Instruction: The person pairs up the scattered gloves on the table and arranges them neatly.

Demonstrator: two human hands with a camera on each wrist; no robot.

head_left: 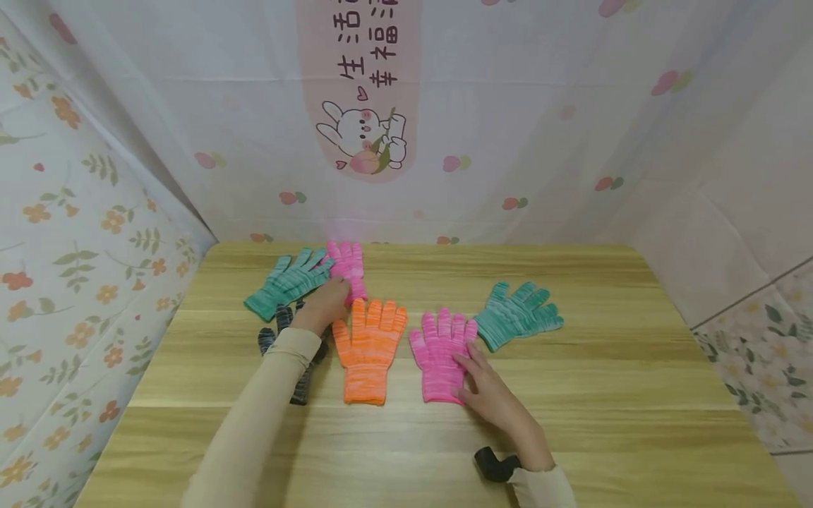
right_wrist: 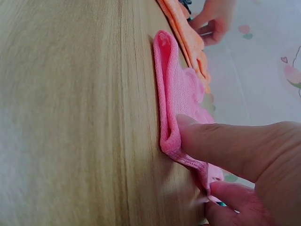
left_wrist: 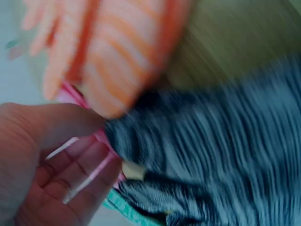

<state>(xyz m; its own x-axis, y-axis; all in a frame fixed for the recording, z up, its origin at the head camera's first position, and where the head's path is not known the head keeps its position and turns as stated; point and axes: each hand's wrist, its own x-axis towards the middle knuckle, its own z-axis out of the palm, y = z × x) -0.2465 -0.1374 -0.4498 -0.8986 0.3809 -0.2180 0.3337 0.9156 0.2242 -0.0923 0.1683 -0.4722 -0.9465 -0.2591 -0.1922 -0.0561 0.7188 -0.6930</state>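
My left hand (head_left: 327, 303) reaches to the back left and pinches the lower part of a pink glove (head_left: 346, 264); in the left wrist view, pink fabric shows between thumb and fingers. Beneath that arm lies a dark grey glove (head_left: 301, 381), partly hidden, and a green glove (head_left: 286, 282) lies behind it. An orange glove (head_left: 371, 353) is spread flat in the middle. My right hand (head_left: 495, 395) holds the right edge of another pink glove (head_left: 441, 353), its thumb on the cuff (right_wrist: 169, 136). A second green glove (head_left: 517, 314) lies just beyond.
A black elbow-shaped object (head_left: 495, 466) sits by the right wrist. The wooden table (head_left: 635, 395) meets a printed cloth backdrop (head_left: 540, 141) behind, with a flowered cloth (head_left: 82, 282) on the left.
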